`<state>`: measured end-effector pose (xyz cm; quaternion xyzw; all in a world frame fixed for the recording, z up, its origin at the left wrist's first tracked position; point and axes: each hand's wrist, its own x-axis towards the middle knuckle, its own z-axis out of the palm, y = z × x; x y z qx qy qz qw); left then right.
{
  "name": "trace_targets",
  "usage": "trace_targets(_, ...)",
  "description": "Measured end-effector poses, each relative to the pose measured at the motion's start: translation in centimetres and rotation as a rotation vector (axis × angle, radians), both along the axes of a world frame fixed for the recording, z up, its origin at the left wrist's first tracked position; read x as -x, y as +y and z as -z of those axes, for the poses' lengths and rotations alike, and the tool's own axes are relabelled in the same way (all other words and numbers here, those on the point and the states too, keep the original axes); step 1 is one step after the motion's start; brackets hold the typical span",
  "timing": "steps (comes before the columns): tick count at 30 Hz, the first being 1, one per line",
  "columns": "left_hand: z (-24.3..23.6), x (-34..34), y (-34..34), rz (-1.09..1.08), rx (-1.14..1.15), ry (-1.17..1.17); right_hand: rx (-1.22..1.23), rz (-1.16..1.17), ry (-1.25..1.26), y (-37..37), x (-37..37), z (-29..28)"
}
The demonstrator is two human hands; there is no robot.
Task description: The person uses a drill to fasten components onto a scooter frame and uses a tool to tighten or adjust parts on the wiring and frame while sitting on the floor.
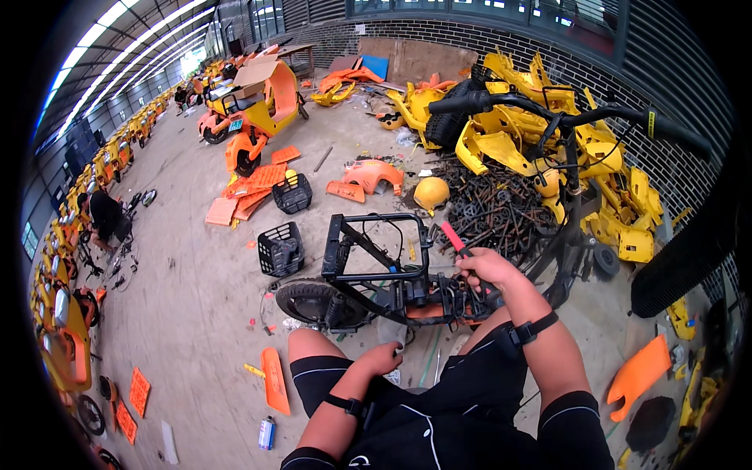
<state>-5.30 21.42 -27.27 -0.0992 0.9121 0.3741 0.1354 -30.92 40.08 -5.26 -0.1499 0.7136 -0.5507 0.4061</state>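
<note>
My right hand [487,269] is closed on a red-and-black handled tool [454,239], held up over a stripped black scooter frame [376,274] with exposed cables and an orange lower part. The tool's metal head is small and hard to make out. My left hand [381,358] is low beside my thigh, below the frame, fingers curled at a small dark item I cannot make out. The rear wheel [305,302] lies at the frame's left end; the handlebar [595,117] rises at the right. A black plastic basket [280,249] sits just beyond the wheel.
Yellow body panels [619,180] and dark metal parts [493,204] are heaped at right. An orange scooter [266,110] stands beyond loose orange panels [254,184]. A person [106,215] crouches by the scooter row at left. A spray can [266,433] and orange piece [274,380] are near me.
</note>
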Motion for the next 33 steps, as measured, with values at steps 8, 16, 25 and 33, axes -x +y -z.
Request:
trace_targets(8,-0.2,1.0,0.0,0.029,0.015,0.026,-0.148,-0.072,0.272,-0.3,0.3,0.6)
trace_targets(16,0.4,1.5,-1.2,-0.011,0.019,0.044,-0.231,-0.003,0.529,-1.4,-2.0,0.9)
trace_targets(25,0.7,1.3,-1.1,-0.003,0.034,0.019,-0.416,-0.159,0.552,-3.6,-1.1,-0.1)
trace_targets(33,0.3,0.8,-1.6,-0.007,0.018,0.019,-0.673,-0.46,0.645,-6.1,-1.0,-9.0)
